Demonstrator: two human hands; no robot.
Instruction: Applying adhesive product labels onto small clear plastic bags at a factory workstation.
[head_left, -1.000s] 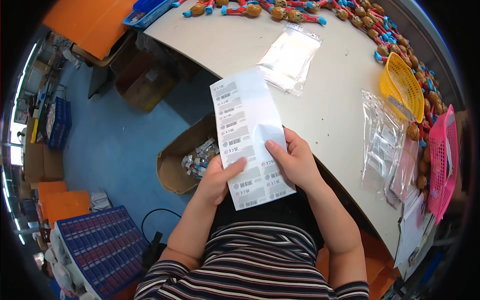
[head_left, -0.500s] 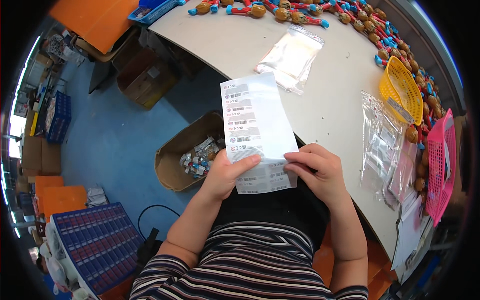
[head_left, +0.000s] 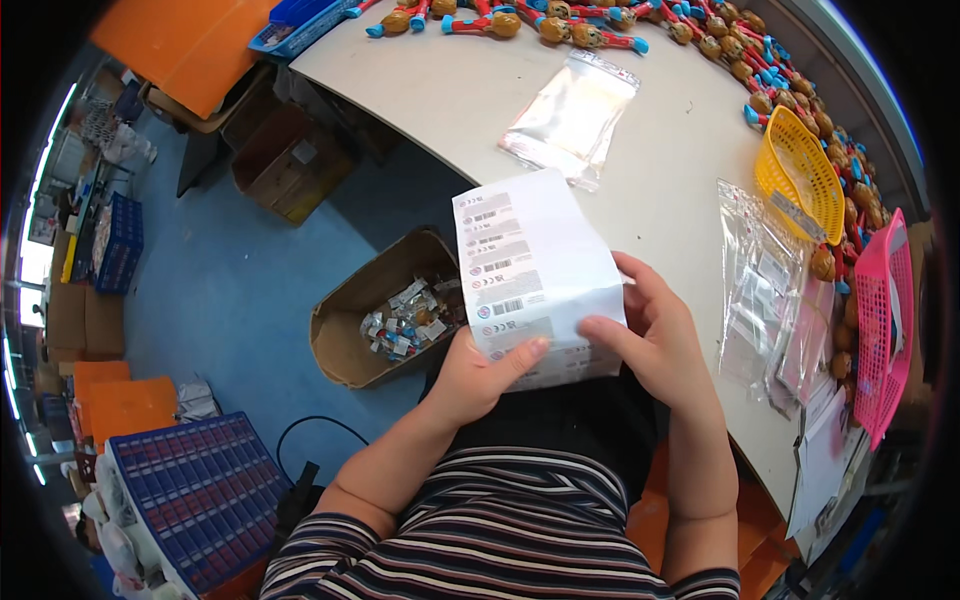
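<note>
A white sheet of printed labels is held over my lap, with small barcodes and symbols in a column along its left side. My left hand grips its lower left edge, thumb on top and fingers hidden beneath. My right hand pinches the right edge, thumb on the front face and fingers behind. Below the thumbs the lower part of the sheet bends back, and its underside is hidden. Beyond the sheet, a stack of clear plastic bags lies on the white table.
To the left on the floor stands a cardboard box with small packed items. At the table's right are a yellow basket, a pink basket and more clear bags. Several red-and-blue figures with brown heads line the far edge.
The sheet has tilted and shifted slightly right and down. My right hand has moved from a fingertip pinch at the lower right corner to a wider hold around the right edge.
</note>
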